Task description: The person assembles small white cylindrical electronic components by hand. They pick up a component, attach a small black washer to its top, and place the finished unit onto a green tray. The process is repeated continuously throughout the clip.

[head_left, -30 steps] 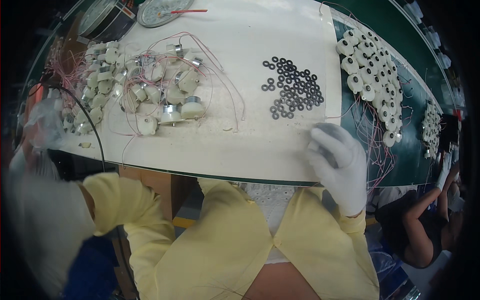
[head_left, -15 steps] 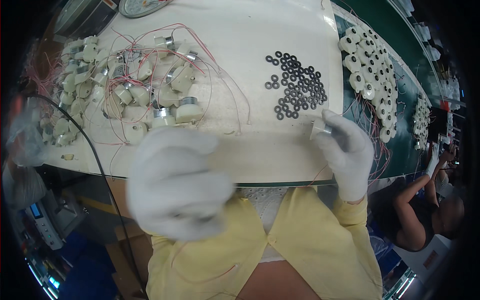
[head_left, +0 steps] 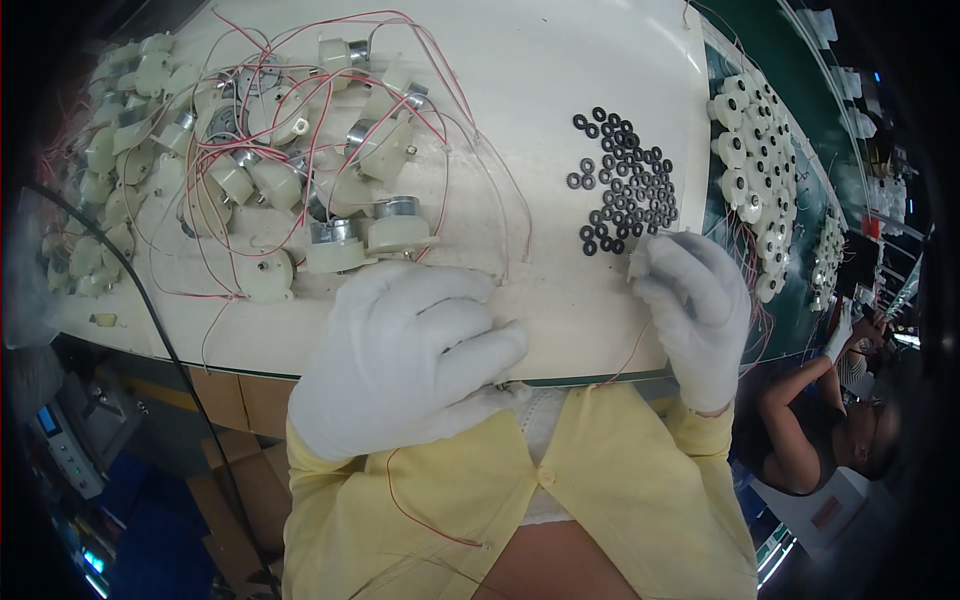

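Note:
My left hand (head_left: 410,360), in a white glove, is curled closed over the table's front edge. A small metal tip shows by its fingertips, and a red wire (head_left: 425,515) with a connector hangs below it over my lap. These match the small motors nearby, though the glove hides most of the part. My right hand (head_left: 700,290), also gloved, pinches a small cream-coloured motor (head_left: 638,263), mostly covered by the fingers, with a thin red wire below. Just beyond it lies a loose group of black rubber rings (head_left: 632,190).
Cream geared motors (head_left: 265,275) with tangled red and white wires pile up on the left. On the right, a green surface holds rows of motors fitted with black rings (head_left: 755,170). A black cable (head_left: 165,320) crosses the left side. A co-worker (head_left: 815,410) sits far right.
My left hand has moved right and slowed from a blur, its wire now hanging in the lap. The right hand stays near the rings, its fingers covering more of the motor. The view has shifted slightly.

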Motion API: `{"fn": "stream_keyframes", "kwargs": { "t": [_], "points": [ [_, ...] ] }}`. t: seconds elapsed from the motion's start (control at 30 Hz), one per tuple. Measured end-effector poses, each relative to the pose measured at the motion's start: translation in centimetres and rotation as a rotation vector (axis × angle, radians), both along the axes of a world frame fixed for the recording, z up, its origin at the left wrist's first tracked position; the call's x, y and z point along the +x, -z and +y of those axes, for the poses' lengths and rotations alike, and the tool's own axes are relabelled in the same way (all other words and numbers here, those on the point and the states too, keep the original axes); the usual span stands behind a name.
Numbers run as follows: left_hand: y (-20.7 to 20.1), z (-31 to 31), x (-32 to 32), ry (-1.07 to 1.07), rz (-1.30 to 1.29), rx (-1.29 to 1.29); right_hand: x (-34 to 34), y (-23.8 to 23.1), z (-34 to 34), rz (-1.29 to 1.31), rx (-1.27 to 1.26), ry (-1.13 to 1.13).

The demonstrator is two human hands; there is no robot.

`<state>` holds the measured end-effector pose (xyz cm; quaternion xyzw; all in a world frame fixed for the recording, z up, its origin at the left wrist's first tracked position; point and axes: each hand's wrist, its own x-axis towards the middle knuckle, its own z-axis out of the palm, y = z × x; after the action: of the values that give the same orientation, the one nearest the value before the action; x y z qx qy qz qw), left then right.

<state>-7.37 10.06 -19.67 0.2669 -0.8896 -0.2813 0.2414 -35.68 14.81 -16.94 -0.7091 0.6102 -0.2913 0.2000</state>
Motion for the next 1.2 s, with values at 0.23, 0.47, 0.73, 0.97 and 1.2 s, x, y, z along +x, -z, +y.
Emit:
{"fn": "stream_keyframes", "kwargs": {
  "t": [0.23,0.47,0.73,0.97,1.2],
  "points": [
    [0.2,-0.3,0.0,0.021,0.023,0.026,0.4,-1.4,-0.5,0.523,-0.103,-0.062],
    [0.2,-0.4,0.0,0.014,0.019,0.016,1.1,-2.8,-1.4,0.649,-0.035,-0.128],
    [0.4,-0.2,0.0,0.009,0.038,0.003,0.9,-5.3,-1.4,0.813,0.222,-0.273],
    [0.3,-0.2,0.1,0.006,0.041,0.002,0.7,-5.2,-1.7,0.849,0.17,-0.314],
    [0.3,-0.3,-0.1,0.014,0.026,0.028,1.4,-5.5,-2.4,0.959,0.203,-0.363]
  ]
}}
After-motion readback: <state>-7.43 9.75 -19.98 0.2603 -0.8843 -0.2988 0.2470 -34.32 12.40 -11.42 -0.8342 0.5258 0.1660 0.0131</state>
